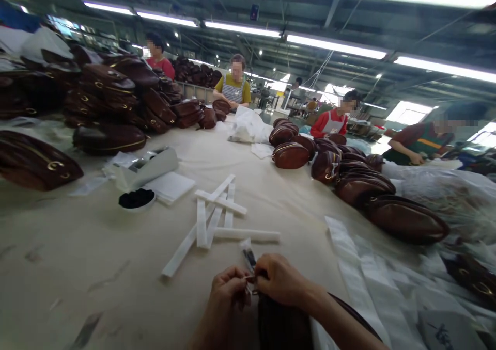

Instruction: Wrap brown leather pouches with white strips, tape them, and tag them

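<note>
At the table's near edge my left hand (230, 288) is closed in a pinch on a small pale piece, too small to make out. Close against it, the curled fingers of my right hand (281, 277) grip the upper end of a dark brown leather bag (284, 321). The bag lies below my right wrist, partly hidden by the forearm. Just beyond my fingertips is a small clear packet (248, 252) with something dark in it. Several white strips (248, 234) lie crossed on the table ahead of both hands.
A bowl of black bits (136, 199), a white holder (155, 165) and white sheets (170, 187) stand left. Brown bags are piled far left (108, 89) and lined up right (403, 218). Plastic wrapping (457, 195) covers the right side. Several co-workers stand around the table.
</note>
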`<state>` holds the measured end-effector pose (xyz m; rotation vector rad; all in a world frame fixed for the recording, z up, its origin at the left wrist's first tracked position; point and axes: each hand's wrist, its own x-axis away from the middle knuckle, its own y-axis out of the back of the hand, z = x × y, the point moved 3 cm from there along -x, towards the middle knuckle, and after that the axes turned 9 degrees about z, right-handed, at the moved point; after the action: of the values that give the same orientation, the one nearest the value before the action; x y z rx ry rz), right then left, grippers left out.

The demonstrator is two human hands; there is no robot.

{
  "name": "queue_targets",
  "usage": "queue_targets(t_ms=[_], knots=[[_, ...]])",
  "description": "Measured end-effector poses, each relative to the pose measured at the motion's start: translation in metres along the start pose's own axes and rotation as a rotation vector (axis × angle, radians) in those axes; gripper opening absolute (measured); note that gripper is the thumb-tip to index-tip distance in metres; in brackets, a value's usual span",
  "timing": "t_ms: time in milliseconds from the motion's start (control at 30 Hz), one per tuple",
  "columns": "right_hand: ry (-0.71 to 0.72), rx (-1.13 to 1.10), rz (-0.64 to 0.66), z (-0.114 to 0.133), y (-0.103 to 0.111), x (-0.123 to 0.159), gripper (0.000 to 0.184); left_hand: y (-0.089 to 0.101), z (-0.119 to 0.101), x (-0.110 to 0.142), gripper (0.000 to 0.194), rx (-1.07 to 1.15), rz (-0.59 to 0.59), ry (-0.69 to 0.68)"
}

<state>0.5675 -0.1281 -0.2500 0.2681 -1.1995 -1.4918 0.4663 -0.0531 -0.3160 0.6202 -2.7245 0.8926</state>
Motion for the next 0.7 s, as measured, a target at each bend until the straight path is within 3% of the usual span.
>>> queue_targets(t_ms=[167,300,433,533,700], knots=[[0.018,-0.041,0.006,-0.001,-0.002,-0.002,0.017,-0.002,-0.006,0.002,0.014,0.175,0.065,-0.037],[0.046,-0.134,0.029,-0.008,-0.003,-0.004,0.012,-0.006,-0.006,0.002,0.025,0.281,0.148,0.039],[0.033,-0.496,0.14,-0.014,0.003,-0.002,0.015,-0.008,-0.006,0.004,0.036,0.299,0.175,0.112],[0.027,-0.801,0.221,-0.015,0.007,0.001,0.02,-0.005,-0.008,0.004,0.036,0.313,0.16,0.09],[-0.001,-0.99,0.285,-0.017,-0.001,0.004,0.022,0.002,-0.01,0.002,0.031,0.334,0.089,-0.008]])
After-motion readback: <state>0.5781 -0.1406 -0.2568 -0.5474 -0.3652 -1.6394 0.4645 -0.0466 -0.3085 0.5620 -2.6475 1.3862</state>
